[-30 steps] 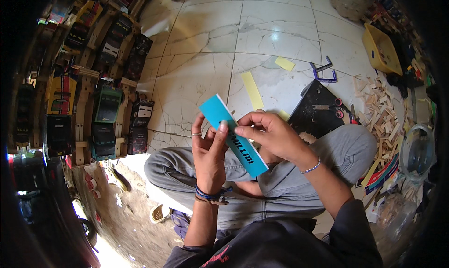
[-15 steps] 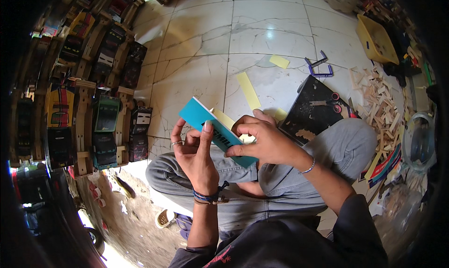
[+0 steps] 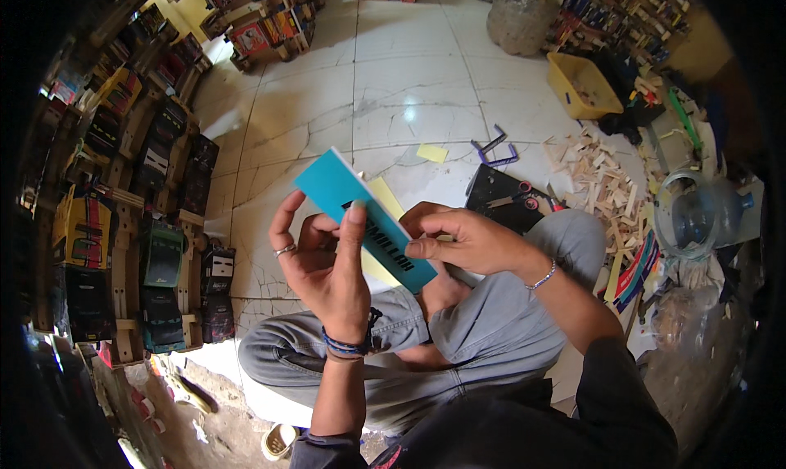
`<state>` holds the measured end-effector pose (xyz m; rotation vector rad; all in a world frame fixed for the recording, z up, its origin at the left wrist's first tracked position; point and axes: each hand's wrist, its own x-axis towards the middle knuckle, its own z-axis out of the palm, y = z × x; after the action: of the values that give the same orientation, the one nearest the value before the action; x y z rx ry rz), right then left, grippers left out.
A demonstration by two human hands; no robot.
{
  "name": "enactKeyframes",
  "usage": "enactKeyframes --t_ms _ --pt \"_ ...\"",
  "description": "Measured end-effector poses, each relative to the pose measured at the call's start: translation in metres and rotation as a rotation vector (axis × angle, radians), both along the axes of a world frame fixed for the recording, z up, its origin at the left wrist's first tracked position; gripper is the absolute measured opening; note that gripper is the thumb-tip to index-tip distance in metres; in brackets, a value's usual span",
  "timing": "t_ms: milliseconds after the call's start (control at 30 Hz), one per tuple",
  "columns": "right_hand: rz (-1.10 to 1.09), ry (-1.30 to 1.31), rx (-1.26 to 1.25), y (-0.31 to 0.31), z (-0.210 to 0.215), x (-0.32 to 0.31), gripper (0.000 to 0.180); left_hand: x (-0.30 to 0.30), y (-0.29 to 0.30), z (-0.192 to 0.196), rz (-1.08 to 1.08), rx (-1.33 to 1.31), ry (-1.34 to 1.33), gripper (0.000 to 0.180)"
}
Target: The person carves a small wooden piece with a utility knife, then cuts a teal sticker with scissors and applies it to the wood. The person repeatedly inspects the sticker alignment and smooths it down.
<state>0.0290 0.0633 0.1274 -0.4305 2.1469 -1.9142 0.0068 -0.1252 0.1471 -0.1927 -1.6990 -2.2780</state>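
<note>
Off to my left, wooden racks (image 3: 123,256) are loaded up. Then comes my left hand (image 3: 327,276), fingers pinching a black-lettered teal strip (image 3: 378,233), tilted in front of my crossed legs (image 3: 483,326); my right hand (image 3: 483,244) has its fingers gripping the right edge. Further right: red-handled scissors (image 3: 516,197) on a black board (image 3: 491,182), then wood offcuts (image 3: 602,182).

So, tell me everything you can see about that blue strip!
The blue strip is long, flat and rectangular, paper or plastic by its look, with dark lettering and a pale edge. It slants from upper left to lower right above the grey trousers. The left hand holds it, thumb on its face; the right hand touches its right edge.
</note>
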Motion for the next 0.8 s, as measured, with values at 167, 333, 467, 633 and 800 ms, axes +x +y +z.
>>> enactKeyframes --t_ms 167,333,467,633,800 --pt "0.043 0.221 0.228 0.011 0.048 0.018 0.03 0.004 0.007 0.029 -0.085 0.078 0.11 0.06" --pt "-0.141 0.464 0.48 0.017 0.085 0.04 0.022 0.024 0.007 0.046 -0.285 0.186 0.14 0.074" --pt "-0.163 0.853 0.923 0.052 0.117 0.05 0.025 0.02 0.009 0.044 -0.659 0.014 0.403 0.092" --pt "-0.03 0.748 1.071 0.114 0.148 0.062 0.038 0.017 0.039 0.017 -0.542 -0.539 0.807 0.07" --pt "-0.148 0.298 0.787 0.148 0.098 0.064 0.044 0.0 0.064 -0.039 -0.497 -0.725 1.048 0.043"
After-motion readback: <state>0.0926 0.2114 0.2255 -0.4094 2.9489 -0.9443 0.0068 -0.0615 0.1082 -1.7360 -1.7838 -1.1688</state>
